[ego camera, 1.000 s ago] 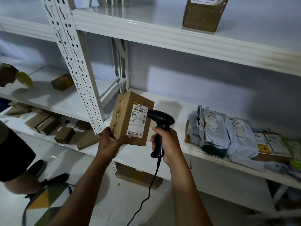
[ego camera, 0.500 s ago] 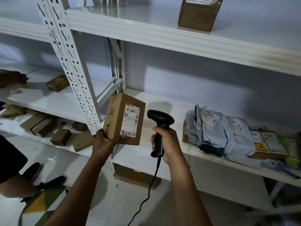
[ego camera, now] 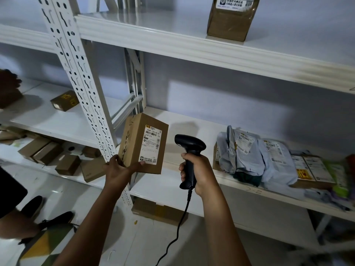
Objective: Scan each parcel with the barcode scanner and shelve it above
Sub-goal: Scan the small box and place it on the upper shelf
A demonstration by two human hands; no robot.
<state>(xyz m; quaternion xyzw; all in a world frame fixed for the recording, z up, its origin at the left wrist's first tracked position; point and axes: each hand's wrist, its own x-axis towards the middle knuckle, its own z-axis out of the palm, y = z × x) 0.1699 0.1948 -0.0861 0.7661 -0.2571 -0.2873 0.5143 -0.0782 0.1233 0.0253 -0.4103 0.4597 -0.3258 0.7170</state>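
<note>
My left hand [ego camera: 120, 168] grips the bottom of a brown cardboard parcel [ego camera: 136, 139], held upright with its white barcode label [ego camera: 151, 145] turned to the right. My right hand [ego camera: 199, 172] is wrapped round the handle of a black corded barcode scanner [ego camera: 189, 145], whose head faces the label from a short gap away. Both are in front of the middle shelf [ego camera: 172, 187]. On the upper shelf [ego camera: 153, 37] stands another brown parcel [ego camera: 229, 20] with a white label.
A heap of grey poly mailers [ego camera: 249, 152] and flat boxes [ego camera: 311, 169] lies on the middle shelf at right. A perforated white upright [ego camera: 80, 79] stands left of the parcel. Small boxes [ego camera: 65, 100] sit on the left shelves. Another person's shoes [ego camera: 55, 219] are at lower left.
The parcel and my left hand have shifted slightly left, away from the scanner, and the label now sits a bit farther from the scanner head. My right hand stays put.
</note>
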